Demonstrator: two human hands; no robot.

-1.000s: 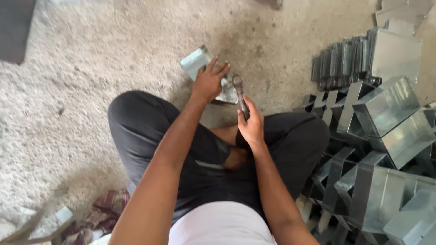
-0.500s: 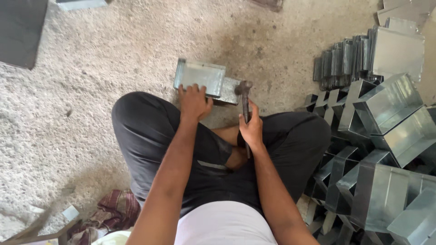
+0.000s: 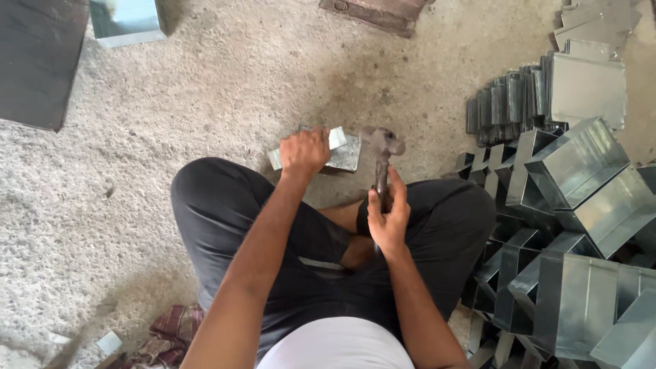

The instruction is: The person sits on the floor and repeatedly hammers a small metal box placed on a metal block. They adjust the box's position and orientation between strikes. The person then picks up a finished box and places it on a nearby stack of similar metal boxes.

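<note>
Position: I sit cross-legged on the rough concrete floor (image 3: 205,89), and I look down at my two hands in front of my knees.

Left hand: my left hand (image 3: 304,152) presses down on a small folded sheet-metal piece (image 3: 345,152). The fingers are curled over its near edge and hold it flat against the floor.

Right hand: my right hand (image 3: 388,217) is clenched around the handle of a hammer (image 3: 380,158). The fingers wrap the lower part of the handle, with the thumb on the side.

Where the piece is: it lies on the floor just ahead of my left knee, partly hidden under my left hand. Only its right end shows, bright and grey.

Key relation: the hammer head stands just to the right of the free end of the piece, near it. I cannot tell whether they touch. The handle runs from the head back toward my body, while the long axis of the piece goes left to right, so the two cross almost at a right angle. The left hand is the nearer one to the piece; the right reaches it only through the hammer.

Around me: at my right side there is a heap of folded metal boxes (image 3: 581,205), and behind it a row of flat metal parts (image 3: 509,102) standing on edge.
</note>
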